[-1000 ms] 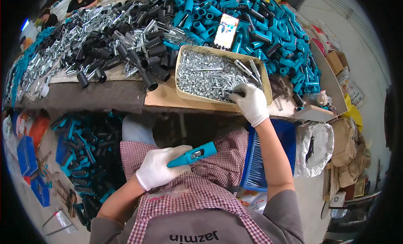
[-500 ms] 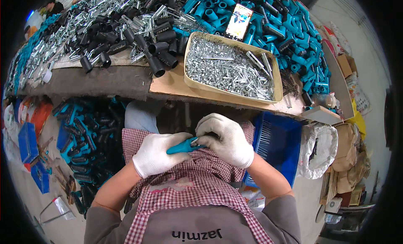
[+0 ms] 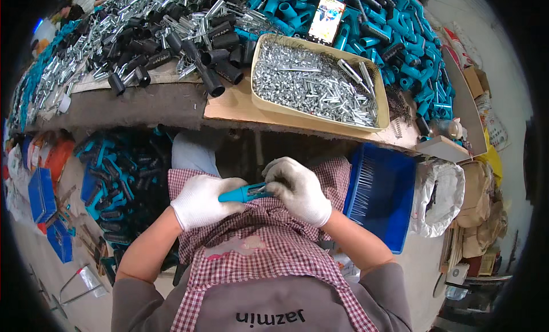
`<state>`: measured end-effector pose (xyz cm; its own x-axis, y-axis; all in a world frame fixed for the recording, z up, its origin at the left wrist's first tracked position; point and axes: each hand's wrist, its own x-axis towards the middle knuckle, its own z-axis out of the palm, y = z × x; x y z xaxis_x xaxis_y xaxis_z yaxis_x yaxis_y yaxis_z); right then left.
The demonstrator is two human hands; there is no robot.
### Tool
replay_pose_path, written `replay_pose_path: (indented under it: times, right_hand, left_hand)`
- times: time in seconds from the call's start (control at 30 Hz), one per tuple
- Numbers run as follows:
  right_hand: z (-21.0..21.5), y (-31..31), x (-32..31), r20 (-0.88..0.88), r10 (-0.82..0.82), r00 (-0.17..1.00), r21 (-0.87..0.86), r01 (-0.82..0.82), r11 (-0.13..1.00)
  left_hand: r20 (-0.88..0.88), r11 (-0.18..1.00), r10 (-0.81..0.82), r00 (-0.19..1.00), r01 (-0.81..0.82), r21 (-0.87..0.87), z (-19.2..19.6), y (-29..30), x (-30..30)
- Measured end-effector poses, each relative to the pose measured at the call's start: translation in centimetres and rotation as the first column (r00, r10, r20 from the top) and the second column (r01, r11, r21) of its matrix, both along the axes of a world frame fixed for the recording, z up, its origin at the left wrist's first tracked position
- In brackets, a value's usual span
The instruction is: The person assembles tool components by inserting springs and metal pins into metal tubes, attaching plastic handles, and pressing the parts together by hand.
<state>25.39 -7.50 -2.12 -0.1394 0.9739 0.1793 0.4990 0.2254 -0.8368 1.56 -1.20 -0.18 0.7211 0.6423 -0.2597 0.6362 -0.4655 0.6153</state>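
Note:
In white gloves, both my hands meet over my checked apron. My left hand (image 3: 204, 204) is closed round a teal plastic handle (image 3: 245, 193), which lies almost level and points toward the right hand. A bit of shiny metal shows at the handle's right end. My right hand (image 3: 297, 194) is at that end, its fingers curled in a pinch. What sits between those fingertips is mostly hidden by the glove. Beyond the hands, a cream tray (image 3: 320, 118) of small silver metal parts stands on the bench edge.
Black sleeves (image 3: 213, 80) and metal rods are heaped at the bench's left, teal handles (image 3: 423, 72) at its right. A lit phone (image 3: 327, 19) leans behind the tray. Right of my lap is a blue bin (image 3: 389, 200) with long springs; a white sack (image 3: 440, 200) stands beside it.
Between my hands more of the teal handle shows, and it lies straighter. My left hand has shifted slightly left and up. The right hand stays pinched at the handle's end.

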Motion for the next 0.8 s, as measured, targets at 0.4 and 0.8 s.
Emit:
replay_pose_path:
  times: [0.4, 0.8]
  right_hand:
    - [0.7, 0.2, -2.0, 0.433, 0.021, 0.901, 0.378, -0.203, 0.903]
    - [1.2, 2.7, 1.0, -0.059, 0.436, 0.898, -0.57, -0.389, 0.724]
  left_hand:
    - [0.115, 0.989, 0.01, 0.993, -0.027, 0.143, -0.7, -1.0, 0.5]
    - [-0.027, 0.975, -0.196, 0.98, 0.198, 0.105, 1.0, -2.1, 0.8]
